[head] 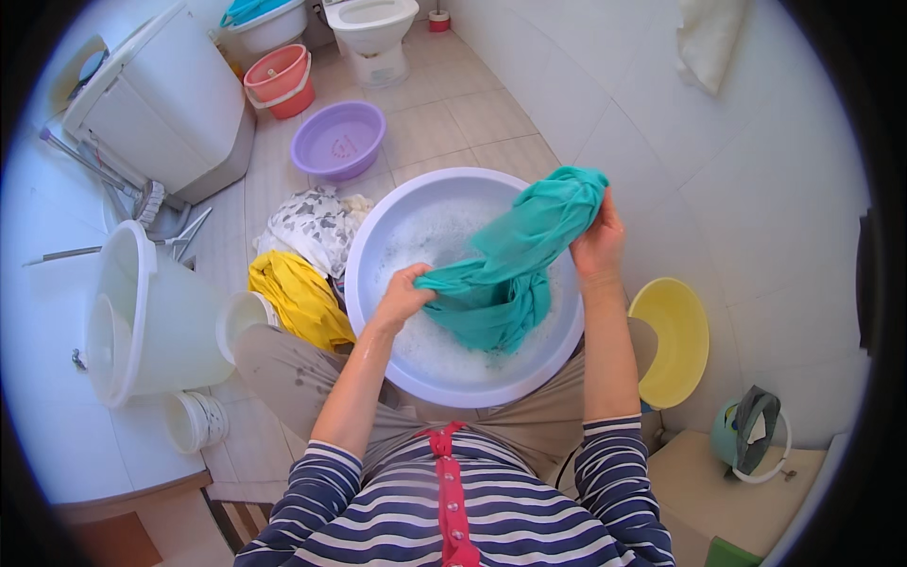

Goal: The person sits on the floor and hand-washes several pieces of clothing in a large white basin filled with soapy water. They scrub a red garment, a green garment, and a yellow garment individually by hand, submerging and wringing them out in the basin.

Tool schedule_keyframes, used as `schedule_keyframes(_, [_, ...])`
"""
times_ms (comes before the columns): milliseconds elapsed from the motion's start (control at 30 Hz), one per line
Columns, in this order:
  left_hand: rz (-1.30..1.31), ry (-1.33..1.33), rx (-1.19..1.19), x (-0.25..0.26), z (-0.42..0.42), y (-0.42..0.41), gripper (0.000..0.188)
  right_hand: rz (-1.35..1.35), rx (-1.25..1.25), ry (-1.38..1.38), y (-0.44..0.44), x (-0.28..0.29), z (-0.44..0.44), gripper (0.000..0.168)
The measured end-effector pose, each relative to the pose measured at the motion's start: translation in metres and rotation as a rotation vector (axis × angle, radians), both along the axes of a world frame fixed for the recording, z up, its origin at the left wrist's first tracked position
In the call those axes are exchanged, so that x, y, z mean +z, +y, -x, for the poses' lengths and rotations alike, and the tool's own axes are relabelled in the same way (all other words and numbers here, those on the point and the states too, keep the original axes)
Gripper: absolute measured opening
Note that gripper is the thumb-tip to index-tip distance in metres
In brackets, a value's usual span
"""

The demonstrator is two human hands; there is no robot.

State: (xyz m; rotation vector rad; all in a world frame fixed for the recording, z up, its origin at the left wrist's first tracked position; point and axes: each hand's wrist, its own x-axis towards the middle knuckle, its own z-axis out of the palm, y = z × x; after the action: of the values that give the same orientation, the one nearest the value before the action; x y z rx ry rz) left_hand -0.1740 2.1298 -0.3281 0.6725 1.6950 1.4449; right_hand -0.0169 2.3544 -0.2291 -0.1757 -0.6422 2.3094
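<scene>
A wet teal cloth garment (510, 283) is stretched between my two hands above a large pale-blue plastic basin (464, 398). My left hand (405, 296) pinches one edge of it over the basin's left side. Raised higher at the upper right, my right hand (601, 241) grips a bunched fold. The garment's lower part hangs down into sudsy water (418, 234); how much lies under the surface is hidden. The basin stands between my knees.
Left of the basin lie a yellow cloth (297, 298) and a grey-and-white patterned cloth (308, 227). A large translucent bucket (177, 326) stands further left. Beyond are a purple basin (340, 142), a red bucket (281, 81) and a toilet (372, 42). A yellow basin (680, 340) sits right.
</scene>
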Motion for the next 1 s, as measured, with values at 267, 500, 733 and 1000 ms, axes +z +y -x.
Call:
schedule_keyframes(267, [-0.333,-0.454,0.339,0.029,0.020,-0.001,0.026,-0.105,-0.055,-0.275,0.020,-0.051,-0.024,0.033])
schedule_keyframes(500, [0.097,0.395,0.264,-0.019,0.018,-0.010,0.026,-1.198,0.425,-1.536,0.001,-0.110,-0.039,0.029])
schedule_keyframes(733, [0.210,0.744,-0.042,-0.025,0.007,-0.026,0.033,-1.662,-0.396,-1.268,-0.072,-0.119,0.006,0.015])
schedule_keyframes(1000, [0.251,0.343,0.169,-0.012,0.025,-0.026,0.024,-1.798,-0.093,-1.220,-0.057,-0.142,0.012,0.010])
